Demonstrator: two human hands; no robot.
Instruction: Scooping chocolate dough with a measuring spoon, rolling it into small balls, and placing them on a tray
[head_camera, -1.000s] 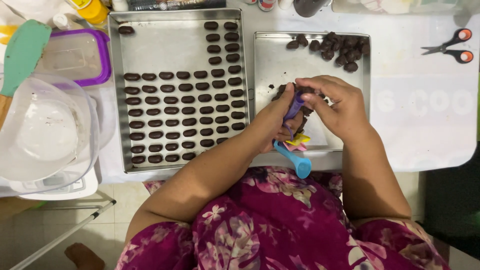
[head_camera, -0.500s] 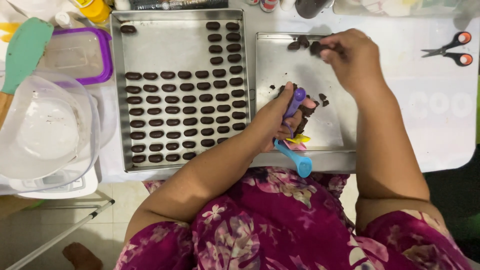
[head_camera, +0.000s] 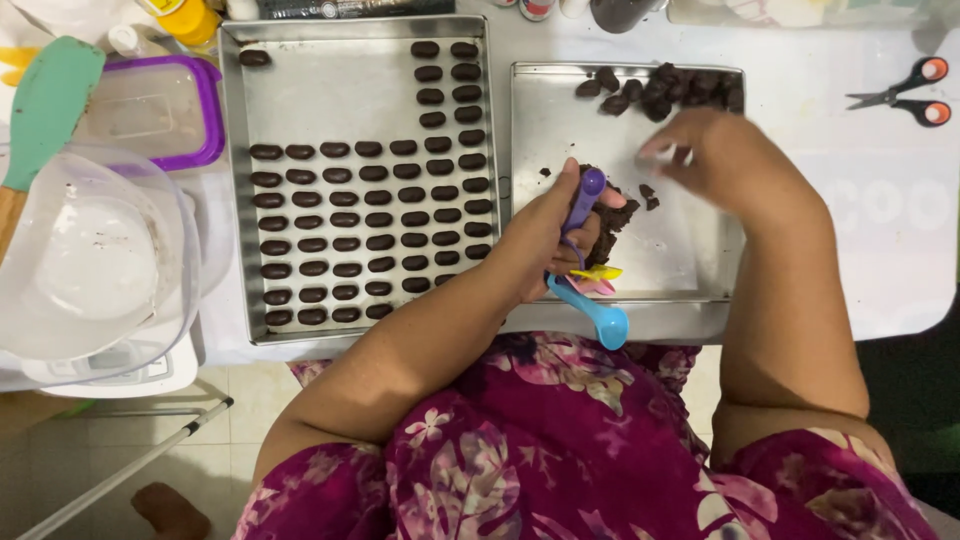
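My left hand (head_camera: 545, 235) grips a bunch of coloured measuring spoons (head_camera: 590, 265), the purple one filled with dark chocolate dough (head_camera: 612, 218), over the smaller metal tray (head_camera: 560, 110). Blurred by motion, my right hand (head_camera: 715, 160) hovers over the same tray, just below a pile of dark dough pieces (head_camera: 665, 88) at its far edge; whether its fingers hold anything I cannot tell. The larger metal tray (head_camera: 340, 90) to the left holds several rows of shaped dark oval pieces (head_camera: 370, 225).
A clear mixing bowl (head_camera: 90, 260) sits on a white scale at the left, with a green spatula (head_camera: 45, 105) and a purple-rimmed container (head_camera: 150, 110) behind it. Scissors (head_camera: 900, 100) lie on the white cloth at the far right.
My right hand left the spoon, reached up to the dough pile at the tray's far edge, and has now come partway back down. My left hand stays put with the spoons.
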